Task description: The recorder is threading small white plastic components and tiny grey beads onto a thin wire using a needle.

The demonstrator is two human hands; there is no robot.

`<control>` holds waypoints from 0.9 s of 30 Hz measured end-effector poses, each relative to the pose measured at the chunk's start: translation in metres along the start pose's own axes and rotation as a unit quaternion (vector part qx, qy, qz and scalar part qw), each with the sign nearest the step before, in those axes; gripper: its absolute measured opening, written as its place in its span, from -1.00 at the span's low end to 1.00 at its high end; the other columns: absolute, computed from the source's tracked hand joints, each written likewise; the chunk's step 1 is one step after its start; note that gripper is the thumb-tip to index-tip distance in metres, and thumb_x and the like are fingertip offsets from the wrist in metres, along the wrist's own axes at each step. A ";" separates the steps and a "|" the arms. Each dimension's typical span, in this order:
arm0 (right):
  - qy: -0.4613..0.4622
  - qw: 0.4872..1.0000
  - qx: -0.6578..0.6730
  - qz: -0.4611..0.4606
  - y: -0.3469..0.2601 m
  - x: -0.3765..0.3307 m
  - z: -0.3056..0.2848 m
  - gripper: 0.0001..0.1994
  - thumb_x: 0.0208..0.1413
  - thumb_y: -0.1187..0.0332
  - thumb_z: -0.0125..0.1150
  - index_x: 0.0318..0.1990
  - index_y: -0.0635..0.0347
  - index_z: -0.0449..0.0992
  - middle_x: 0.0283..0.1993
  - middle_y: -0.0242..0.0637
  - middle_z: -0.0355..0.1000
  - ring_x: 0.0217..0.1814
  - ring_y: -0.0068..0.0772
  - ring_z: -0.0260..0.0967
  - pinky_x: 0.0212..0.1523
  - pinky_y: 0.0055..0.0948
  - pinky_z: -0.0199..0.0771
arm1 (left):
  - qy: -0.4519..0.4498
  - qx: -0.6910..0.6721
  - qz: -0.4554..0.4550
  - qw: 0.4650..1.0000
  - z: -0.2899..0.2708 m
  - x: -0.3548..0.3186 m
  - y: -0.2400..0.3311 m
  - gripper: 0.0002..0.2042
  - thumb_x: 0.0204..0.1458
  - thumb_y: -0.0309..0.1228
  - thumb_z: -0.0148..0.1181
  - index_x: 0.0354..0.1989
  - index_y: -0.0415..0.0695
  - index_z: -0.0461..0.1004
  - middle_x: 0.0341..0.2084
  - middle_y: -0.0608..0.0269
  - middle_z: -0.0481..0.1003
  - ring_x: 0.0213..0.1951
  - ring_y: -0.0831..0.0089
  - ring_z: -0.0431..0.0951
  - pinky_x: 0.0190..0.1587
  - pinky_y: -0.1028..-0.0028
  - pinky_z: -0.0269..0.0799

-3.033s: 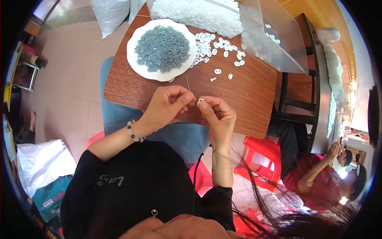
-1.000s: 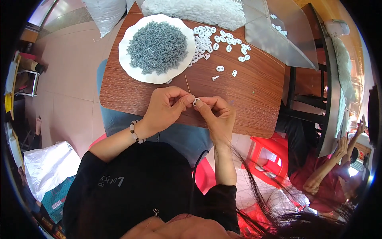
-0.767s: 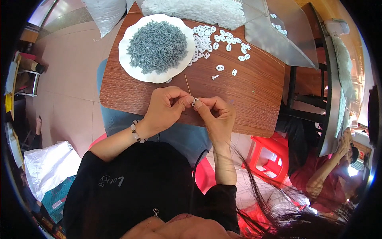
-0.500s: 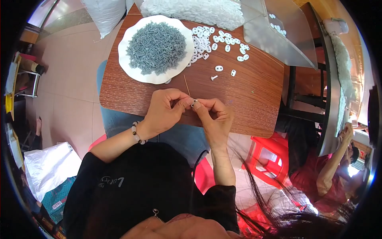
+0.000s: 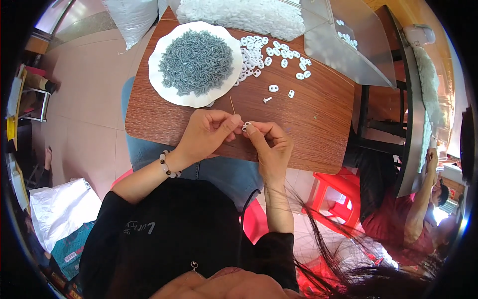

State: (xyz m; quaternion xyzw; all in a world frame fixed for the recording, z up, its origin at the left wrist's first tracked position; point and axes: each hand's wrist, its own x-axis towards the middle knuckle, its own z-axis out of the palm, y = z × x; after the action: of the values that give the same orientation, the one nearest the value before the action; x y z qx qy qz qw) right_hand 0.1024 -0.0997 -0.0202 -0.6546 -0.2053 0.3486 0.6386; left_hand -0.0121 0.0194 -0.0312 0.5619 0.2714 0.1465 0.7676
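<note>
Over the near part of the table, my left hand (image 5: 211,132) pinches a thin tan, needle-like rod (image 5: 232,105) that points up and away. Close beside it, my right hand (image 5: 273,149) grips a small white two-hole oval piece (image 5: 246,126) between thumb and forefinger. The fingertips of both hands nearly meet at this piece; whether the rod touches it, I cannot tell. Beyond my left hand stands a white wavy-rimmed plate (image 5: 155,60) heaped with small grey-blue rod-shaped pieces (image 5: 197,61). A small white peg (image 5: 267,100) lies past my fingers.
Loose white oval pieces (image 5: 251,55) lie on the brown table (image 5: 318,134), right of the plate. At its far edge is a large pile of similar white pieces (image 5: 241,17). A grey panel (image 5: 348,55) borders the right. A red stool (image 5: 333,202) and another person (image 5: 393,219) are at right.
The white oval piece has shifted slightly right and tilted in my right fingers. My left fingertips have drawn back a little from it, with the rod still held.
</note>
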 end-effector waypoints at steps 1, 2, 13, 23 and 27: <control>0.000 1.000 -0.002 -0.001 -0.001 0.000 0.001 -0.95 0.07 0.53 0.22 -0.33 0.33 0.53 -0.40 -0.32 0.52 -0.35 -0.66 0.42 -0.26 -0.68 0.37 | -0.006 0.004 0.004 1.000 0.000 0.000 -0.001 -0.76 0.18 -0.36 0.08 -0.26 -0.33 0.55 -0.47 0.25 0.55 -0.46 0.66 0.45 -0.37 0.64 0.40; 0.000 1.000 -0.001 -0.001 0.000 0.000 0.001 -0.95 0.07 0.53 0.22 -0.33 0.33 0.53 -0.40 -0.32 0.52 -0.35 -0.66 0.42 -0.26 -0.68 0.37 | -0.005 0.004 0.003 1.000 -0.001 0.000 -0.002 -0.76 0.18 -0.36 0.08 -0.26 -0.33 0.55 -0.47 0.25 0.55 -0.46 0.66 0.45 -0.37 0.64 0.40; 0.025 1.000 -0.005 -0.017 0.003 0.003 -0.010 -0.93 0.07 0.49 0.23 -0.31 0.31 0.53 -0.41 -0.35 0.50 -0.41 -0.70 0.35 -0.38 -0.72 0.26 | -0.011 -0.156 -0.078 0.985 -0.008 0.008 -0.003 -0.75 0.19 -0.37 0.06 -0.11 -0.32 0.47 -0.29 0.19 0.53 -0.39 0.61 0.50 -0.27 0.62 0.47; 0.002 0.996 0.082 -0.019 -0.007 -0.008 -0.013 -0.91 0.11 0.45 0.18 -0.29 0.28 0.50 -0.38 -0.35 0.47 -0.41 -0.70 0.29 -0.39 -0.71 0.22 | -0.036 -0.235 -0.121 0.964 0.002 0.014 0.016 -0.60 0.21 -0.38 -0.01 0.15 -0.36 0.23 -0.08 0.05 0.46 -0.01 0.35 0.49 0.02 0.42 0.43; -0.044 0.994 0.102 0.017 -0.007 -0.015 -0.009 -0.90 0.13 0.43 0.16 -0.25 0.26 0.44 -0.34 -0.33 0.47 -0.41 -0.67 0.30 -0.34 -0.69 0.29 | -0.030 -0.248 -0.082 0.965 0.016 0.008 0.015 -0.45 0.22 -0.39 -0.05 0.30 -0.33 -0.07 0.05 -0.03 0.38 0.09 0.34 0.42 0.08 0.43 0.36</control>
State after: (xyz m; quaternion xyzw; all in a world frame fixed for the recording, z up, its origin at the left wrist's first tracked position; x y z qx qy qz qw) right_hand 0.1000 -0.1157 -0.0115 -0.5735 -0.1859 0.4070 0.6862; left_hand 0.0046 0.0156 -0.0157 0.3336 0.2482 0.1289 0.9003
